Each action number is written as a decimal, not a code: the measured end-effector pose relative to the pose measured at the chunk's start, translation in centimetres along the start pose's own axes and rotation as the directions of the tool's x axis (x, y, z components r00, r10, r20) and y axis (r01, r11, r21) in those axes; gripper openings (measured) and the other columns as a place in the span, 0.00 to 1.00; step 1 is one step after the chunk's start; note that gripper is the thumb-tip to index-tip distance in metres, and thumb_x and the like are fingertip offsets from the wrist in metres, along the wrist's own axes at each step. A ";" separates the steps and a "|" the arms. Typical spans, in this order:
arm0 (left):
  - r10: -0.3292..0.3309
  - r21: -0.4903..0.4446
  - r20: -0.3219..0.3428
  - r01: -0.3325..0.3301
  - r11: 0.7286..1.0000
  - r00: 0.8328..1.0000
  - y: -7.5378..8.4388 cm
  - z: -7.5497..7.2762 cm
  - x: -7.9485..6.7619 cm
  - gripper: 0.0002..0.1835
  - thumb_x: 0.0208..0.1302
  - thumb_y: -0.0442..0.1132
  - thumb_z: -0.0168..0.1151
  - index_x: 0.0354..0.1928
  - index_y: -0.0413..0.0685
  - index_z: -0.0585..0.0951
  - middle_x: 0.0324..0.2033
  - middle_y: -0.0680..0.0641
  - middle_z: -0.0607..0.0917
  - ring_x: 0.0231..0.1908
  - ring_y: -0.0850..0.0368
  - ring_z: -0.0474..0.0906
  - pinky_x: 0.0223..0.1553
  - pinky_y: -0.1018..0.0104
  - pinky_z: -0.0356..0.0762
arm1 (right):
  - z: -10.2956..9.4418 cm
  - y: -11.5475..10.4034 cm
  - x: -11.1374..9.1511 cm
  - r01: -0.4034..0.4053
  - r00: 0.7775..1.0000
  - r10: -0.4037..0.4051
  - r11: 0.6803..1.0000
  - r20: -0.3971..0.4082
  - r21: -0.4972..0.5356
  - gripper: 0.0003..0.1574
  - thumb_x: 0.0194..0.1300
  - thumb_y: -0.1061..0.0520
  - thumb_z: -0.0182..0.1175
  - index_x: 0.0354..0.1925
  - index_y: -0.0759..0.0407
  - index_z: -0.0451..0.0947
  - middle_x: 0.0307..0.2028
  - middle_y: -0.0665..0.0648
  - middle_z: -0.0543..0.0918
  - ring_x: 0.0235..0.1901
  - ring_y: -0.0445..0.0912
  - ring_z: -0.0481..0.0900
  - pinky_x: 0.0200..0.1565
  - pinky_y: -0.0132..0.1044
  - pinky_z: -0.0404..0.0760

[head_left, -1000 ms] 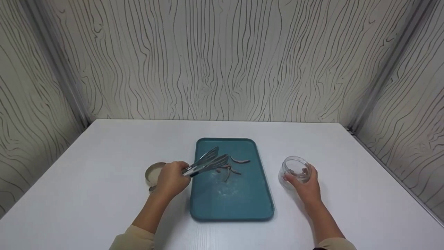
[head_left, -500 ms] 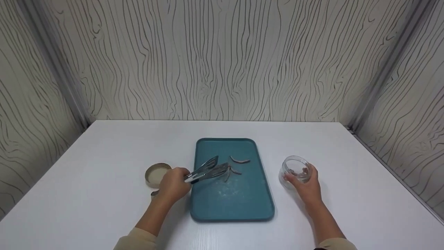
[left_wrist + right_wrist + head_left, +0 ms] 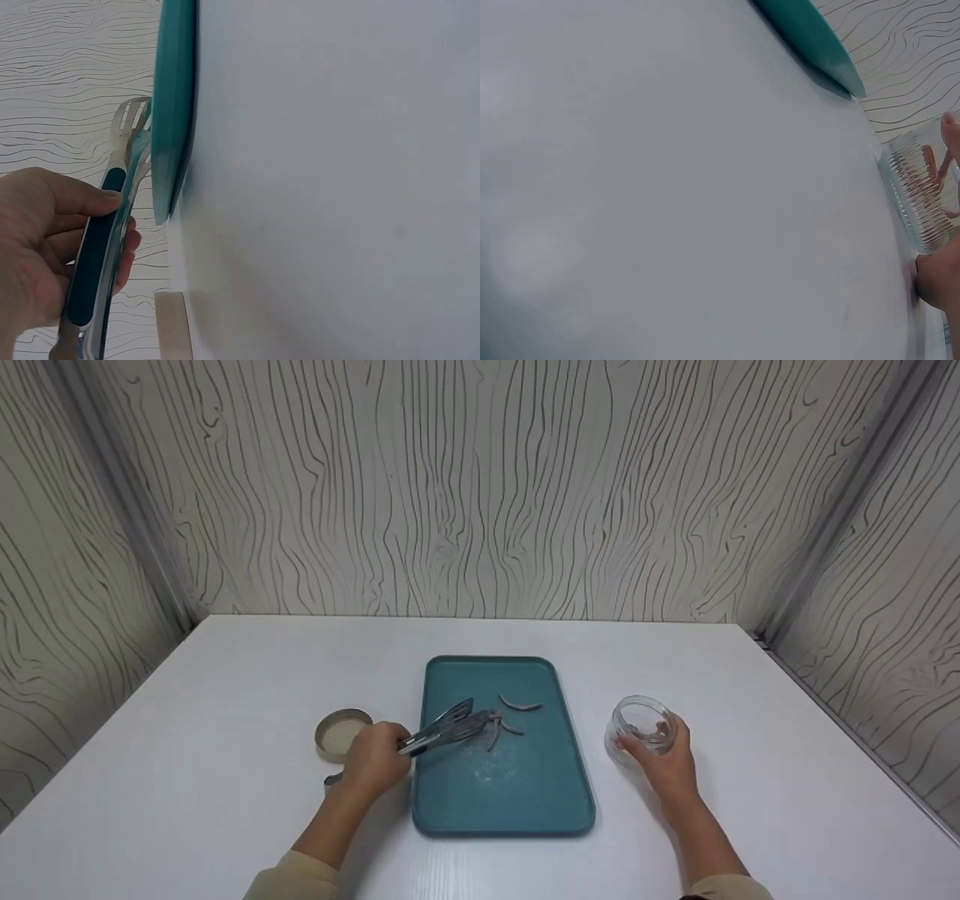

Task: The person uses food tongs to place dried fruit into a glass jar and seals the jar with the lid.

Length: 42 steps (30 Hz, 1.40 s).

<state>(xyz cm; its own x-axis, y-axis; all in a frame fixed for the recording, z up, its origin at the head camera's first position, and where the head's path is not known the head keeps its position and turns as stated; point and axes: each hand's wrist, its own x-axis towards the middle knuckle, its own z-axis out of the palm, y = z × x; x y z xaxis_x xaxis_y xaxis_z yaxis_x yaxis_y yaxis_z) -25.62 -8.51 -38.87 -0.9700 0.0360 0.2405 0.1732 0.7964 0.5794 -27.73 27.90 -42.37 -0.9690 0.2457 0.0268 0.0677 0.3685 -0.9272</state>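
Note:
My left hand (image 3: 376, 759) grips metal tongs (image 3: 450, 730), their slotted ends low over the teal tray (image 3: 510, 802). In the left wrist view the thumb and fingers pinch the tongs (image 3: 94, 259) by their dark blue handle grips. Several thin brownish strips lie on the tray. One curved strip (image 3: 520, 706) lies apart; others are bunched at the tongs' tip and partly hidden, so I cannot tell if any is clamped. At the right, my right hand (image 3: 667, 769) holds a clear glass jar (image 3: 626, 727) by its side. Brown pieces (image 3: 934, 172) show inside the ribbed jar.
A round beige lid (image 3: 341, 733) lies on the white table (image 3: 187, 780), left of the tray and close to my left hand. Wood-patterned panels (image 3: 450, 495) stand behind the table and at both sides. Whitish smears mark the tray's middle.
My left hand has lowered the tongs toward the bunched strips and shifted slightly closer to me, so the tips now cover part of the bunch. The right hand and jar have stayed put.

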 end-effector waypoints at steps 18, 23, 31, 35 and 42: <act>-0.028 0.015 -0.012 0.028 0.999 1.000 -0.2 -0.2 -0.1 0.09 0.38 0.22 0.57 0.22 0.40 0.81 0.16 0.51 0.78 0.19 0.58 0.69 0.22 0.65 0.68 | -0.1 0.0 0.0 0.014 1.000 -0.014 1.000 -0.001 -0.005 0.64 0.47 0.40 0.61 0.65 0.57 0.29 0.63 0.66 0.41 0.62 0.58 0.38 0.57 0.49 0.41; -0.032 0.006 -0.022 0.032 0.999 0.999 -0.4 -0.3 -0.3 0.09 0.38 0.22 0.56 0.23 0.40 0.81 0.18 0.48 0.79 0.20 0.58 0.70 0.23 0.64 0.69 | -0.1 0.0 0.0 0.014 1.000 -0.014 1.000 0.003 -0.023 0.65 0.47 0.39 0.60 0.64 0.58 0.27 0.64 0.66 0.40 0.62 0.58 0.37 0.57 0.49 0.40; -0.015 0.010 -0.041 0.015 1.000 0.999 -0.4 -0.3 -0.5 0.09 0.38 0.22 0.56 0.22 0.40 0.81 0.17 0.49 0.79 0.20 0.58 0.71 0.23 0.64 0.69 | -0.1 0.0 0.0 0.006 1.000 -0.006 1.000 0.004 -0.020 0.65 0.46 0.39 0.60 0.64 0.57 0.27 0.64 0.66 0.40 0.61 0.58 0.37 0.57 0.49 0.41; -0.019 0.016 -0.035 0.019 1.000 0.999 -0.4 -0.3 -0.6 0.09 0.39 0.22 0.57 0.22 0.41 0.82 0.17 0.51 0.78 0.20 0.59 0.70 0.23 0.64 0.69 | -0.1 0.0 0.0 0.007 1.000 -0.007 1.000 0.006 -0.012 0.65 0.47 0.39 0.61 0.65 0.57 0.28 0.63 0.66 0.40 0.61 0.58 0.37 0.57 0.49 0.41; -0.006 0.012 -0.023 0.006 1.000 1.000 -0.3 -0.4 -0.7 0.09 0.38 0.22 0.57 0.22 0.41 0.82 0.18 0.50 0.79 0.20 0.59 0.71 0.24 0.64 0.69 | -0.1 0.0 0.0 0.002 1.000 -0.002 1.000 0.004 -0.002 0.65 0.46 0.39 0.61 0.65 0.57 0.28 0.64 0.66 0.40 0.62 0.58 0.37 0.57 0.49 0.41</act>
<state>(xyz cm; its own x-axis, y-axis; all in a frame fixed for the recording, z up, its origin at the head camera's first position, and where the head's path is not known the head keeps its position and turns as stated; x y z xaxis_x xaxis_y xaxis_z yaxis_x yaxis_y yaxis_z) -24.94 -8.97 -38.89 -0.9667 0.0172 0.2552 0.1651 0.8039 0.5714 -27.70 27.94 -42.35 -0.9702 0.2409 0.0275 0.0658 0.3706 -0.9265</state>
